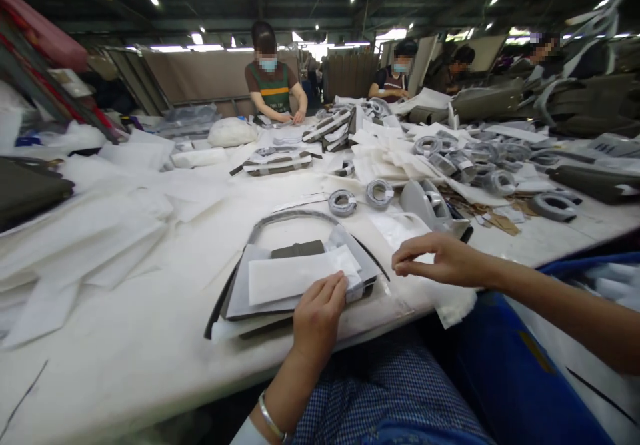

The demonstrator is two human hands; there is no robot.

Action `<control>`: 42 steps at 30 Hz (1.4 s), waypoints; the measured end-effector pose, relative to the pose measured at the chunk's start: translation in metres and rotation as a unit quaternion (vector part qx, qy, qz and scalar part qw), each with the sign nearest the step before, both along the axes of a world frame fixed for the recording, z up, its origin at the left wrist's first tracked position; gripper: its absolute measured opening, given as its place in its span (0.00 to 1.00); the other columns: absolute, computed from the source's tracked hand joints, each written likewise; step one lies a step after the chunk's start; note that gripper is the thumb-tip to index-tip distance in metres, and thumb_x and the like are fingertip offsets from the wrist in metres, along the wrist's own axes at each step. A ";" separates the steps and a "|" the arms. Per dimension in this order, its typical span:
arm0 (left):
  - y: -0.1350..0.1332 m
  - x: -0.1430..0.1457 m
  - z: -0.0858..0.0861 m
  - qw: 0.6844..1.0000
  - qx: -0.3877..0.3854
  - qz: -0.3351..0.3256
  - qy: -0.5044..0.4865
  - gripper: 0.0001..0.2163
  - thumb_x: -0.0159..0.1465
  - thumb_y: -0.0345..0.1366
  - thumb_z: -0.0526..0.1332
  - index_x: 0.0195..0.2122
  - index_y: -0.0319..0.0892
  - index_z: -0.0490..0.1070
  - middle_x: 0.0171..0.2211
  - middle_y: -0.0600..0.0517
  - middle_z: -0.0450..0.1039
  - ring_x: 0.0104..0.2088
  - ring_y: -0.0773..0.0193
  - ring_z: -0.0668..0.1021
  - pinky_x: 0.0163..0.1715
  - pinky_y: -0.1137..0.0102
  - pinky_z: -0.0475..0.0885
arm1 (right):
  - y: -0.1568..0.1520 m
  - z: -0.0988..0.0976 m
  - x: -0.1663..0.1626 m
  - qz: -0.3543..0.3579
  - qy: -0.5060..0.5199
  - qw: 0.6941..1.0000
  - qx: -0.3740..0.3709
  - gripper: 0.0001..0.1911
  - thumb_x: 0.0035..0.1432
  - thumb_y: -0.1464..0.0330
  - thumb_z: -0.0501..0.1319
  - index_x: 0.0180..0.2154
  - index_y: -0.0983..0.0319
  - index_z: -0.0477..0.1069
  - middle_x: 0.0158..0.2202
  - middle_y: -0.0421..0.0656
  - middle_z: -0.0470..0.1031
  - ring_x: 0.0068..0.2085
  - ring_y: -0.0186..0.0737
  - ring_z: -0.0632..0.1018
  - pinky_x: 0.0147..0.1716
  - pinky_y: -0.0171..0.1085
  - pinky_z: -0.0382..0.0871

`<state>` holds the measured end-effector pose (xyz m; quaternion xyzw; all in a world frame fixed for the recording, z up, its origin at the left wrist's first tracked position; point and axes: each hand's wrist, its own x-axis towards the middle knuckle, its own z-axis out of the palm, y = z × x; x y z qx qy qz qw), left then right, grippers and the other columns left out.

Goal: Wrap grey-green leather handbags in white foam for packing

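Observation:
A flat handbag [295, 250] lies before me near the table's front edge, its grey-wrapped handle [293, 215] arching away from me. Across it is a folded white foam sheet [285, 277]. My left hand [320, 315] is closed at the sheet's right end, fingers pressed together over clear plastic there; the thumb is hidden. To the right, my right hand [440, 258] hovers apart from the bag with thumb and fingers pinched. Whatever is in that pinch is too small to make out. Just beyond it stands a grey tape dispenser [427, 204].
Wrapped rings [343, 202] and a heap of white sheets [385, 155] lie beyond the bag. More loose sheets [95, 232] cover the table's left. A blue-lined bin [505, 365] is at my right. Across the table, a masked person [275, 92] works with both hands.

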<state>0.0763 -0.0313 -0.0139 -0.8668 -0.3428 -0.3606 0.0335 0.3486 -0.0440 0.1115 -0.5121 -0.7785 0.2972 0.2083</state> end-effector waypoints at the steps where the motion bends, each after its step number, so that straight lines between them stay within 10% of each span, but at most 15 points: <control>1: 0.000 0.000 0.000 1.000 -0.001 0.001 0.001 0.16 0.66 0.28 0.61 0.55 0.42 0.71 0.53 0.49 0.77 0.50 0.59 0.78 0.51 0.65 0.75 | 0.014 0.004 -0.012 0.054 -0.021 0.998 0.004 0.13 0.60 0.57 0.62 0.36 0.58 0.81 0.33 0.43 0.81 0.33 0.38 0.79 0.38 0.33 0.70; 9: 0.000 0.002 0.001 1.000 0.011 0.013 0.005 0.15 0.67 0.29 0.60 0.55 0.42 0.71 0.52 0.49 0.77 0.49 0.60 0.78 0.50 0.65 0.75 | 0.109 -0.003 -0.080 0.295 -0.264 0.918 -0.005 0.07 0.56 0.65 0.65 0.35 0.59 0.81 0.28 0.39 0.80 0.27 0.33 0.74 0.26 0.31 0.57; 26: -0.001 0.002 -0.004 0.999 0.008 0.007 -0.033 0.10 0.67 0.29 0.60 0.49 0.44 0.72 0.49 0.52 0.79 0.50 0.62 0.77 0.51 0.68 0.74 | 0.140 -0.008 -0.131 0.347 -0.456 0.819 0.044 0.10 0.41 0.60 0.75 0.25 0.57 0.81 0.21 0.39 0.76 0.24 0.35 0.70 0.28 0.35 0.53; 42: -0.001 0.001 -0.001 0.998 0.034 0.006 -0.055 0.14 0.67 0.28 0.60 0.53 0.42 0.72 0.43 0.50 0.81 0.46 0.60 0.81 0.47 0.66 0.79 | 0.212 -0.037 -0.095 0.243 -0.304 0.921 -0.013 0.19 0.44 0.54 0.72 0.32 0.63 0.79 0.26 0.38 0.78 0.26 0.33 0.72 0.28 0.32 0.58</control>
